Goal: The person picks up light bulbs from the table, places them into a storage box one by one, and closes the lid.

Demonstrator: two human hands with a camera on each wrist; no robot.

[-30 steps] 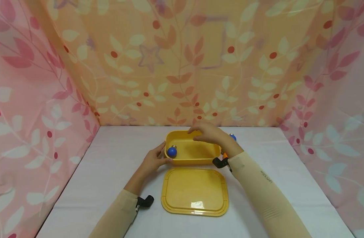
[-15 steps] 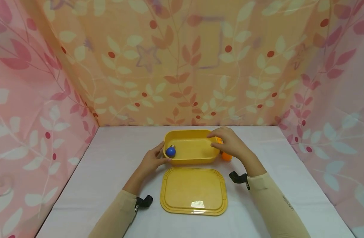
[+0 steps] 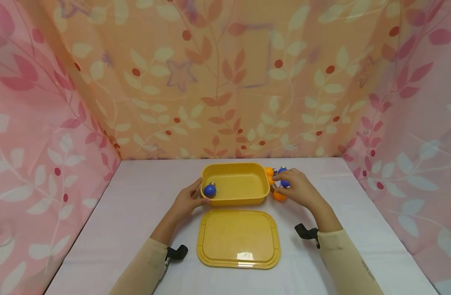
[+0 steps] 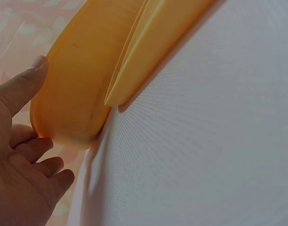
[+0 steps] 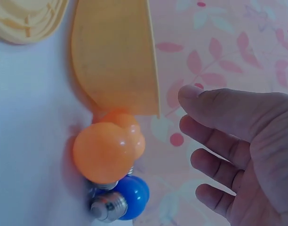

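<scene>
A yellow plastic box (image 3: 235,202) stands on the table with a blue light bulb (image 3: 210,190) in its left front corner. My left hand (image 3: 186,203) holds the box's left end, thumb at the near side and fingers round the end. My right hand (image 3: 300,190) hovers over the bulbs beside the box's right end, thumb and fingers apart and nothing between them. Several bulbs lie there: an orange bulb (image 5: 104,153) in front, other orange ones against the box, and blue bulbs (image 5: 137,197) with metal screw bases. The hand partly hides this group in the head view.
In front of the box lies its yellow lid (image 3: 238,239), flat on the white tabletop (image 3: 137,217). Patterned cloth walls (image 3: 225,102) close off the back and both sides. A small black camera (image 3: 305,231) sits at my right wrist.
My right hand has moved right, from above the inside of the box, past its right rim, to over the bulbs outside. My left hand has kept its place on the box.
</scene>
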